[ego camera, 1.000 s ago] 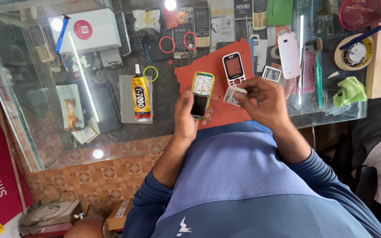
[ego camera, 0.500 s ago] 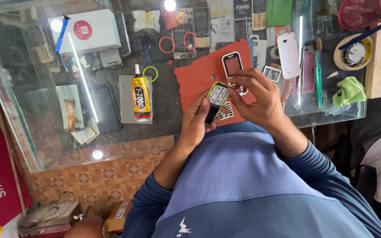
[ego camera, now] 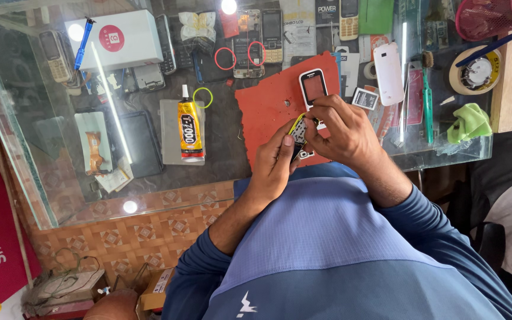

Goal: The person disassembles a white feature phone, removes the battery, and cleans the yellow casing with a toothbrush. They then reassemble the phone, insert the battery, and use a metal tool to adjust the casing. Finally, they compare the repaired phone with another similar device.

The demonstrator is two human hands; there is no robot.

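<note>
Between your two hands, over the near edge of the red mat (ego camera: 271, 112), sits the small yellow-edged phone (ego camera: 297, 131). Your left hand (ego camera: 274, 163) wraps it from below, fingers curled round its side with the thumb up against the edge. Your right hand (ego camera: 339, 130) has closed in over its top, fingertips bunched and pinching at the upper end; what exactly they grip is hidden.

A second ago the phone stood flat and face-up in your left hand alone, screen and keypad plain to see, while your right hand worked beside it. Half a second ago it began to tilt. Now it is turned edge-on and both hands hold it, so I judge that you have moved from looking it over to working at its casing or end.

Just beyond your right hand lies the red phone (ego camera: 313, 88), touching nothing of yours. Farther right are the white cover (ego camera: 388, 65) and a battery (ego camera: 365, 98). Well off to your left lies the glue tube (ego camera: 189, 125).
</note>
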